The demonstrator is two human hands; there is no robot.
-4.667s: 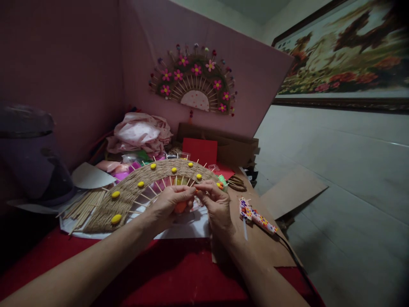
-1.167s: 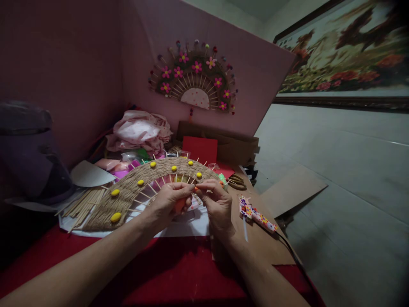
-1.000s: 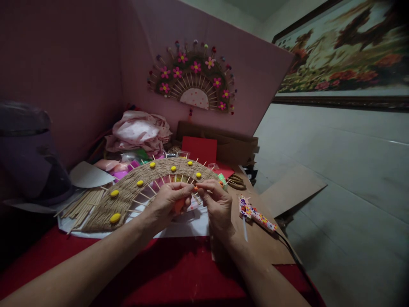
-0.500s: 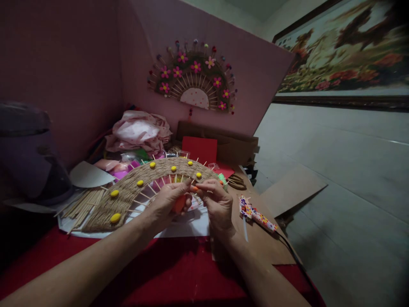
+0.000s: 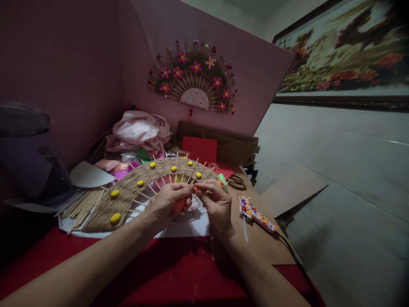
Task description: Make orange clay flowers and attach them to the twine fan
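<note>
My left hand (image 5: 166, 201) is closed on a soft-looking orange lump (image 5: 180, 206), perhaps modelling clay, part of which shows below the thumb. A small orange bit (image 5: 196, 189) is pinched between the fingertips of my right hand (image 5: 220, 207), and the left thumb and finger touch it too. Just behind both hands lies a half-ring fan (image 5: 100, 212) of brown twine woven over thin sticks. Several yellow ovals (image 5: 115, 218) dot its surface. The fan's right end is partly hidden by my right hand, with orange showing there.
On the right, a flower-patterned glue gun (image 5: 258, 218) rests on cardboard (image 5: 262, 249). Loose sticks (image 5: 84, 204) lie at left near a purple container (image 5: 32, 157). Behind are pink cloth (image 5: 137, 130) and red card (image 5: 200, 149). A finished-looking flowered fan (image 5: 195, 79) hangs above.
The fingertips have shifted slightly around the small orange bit, and the right hand has moved a little to the left. Everything else looks the same.
</note>
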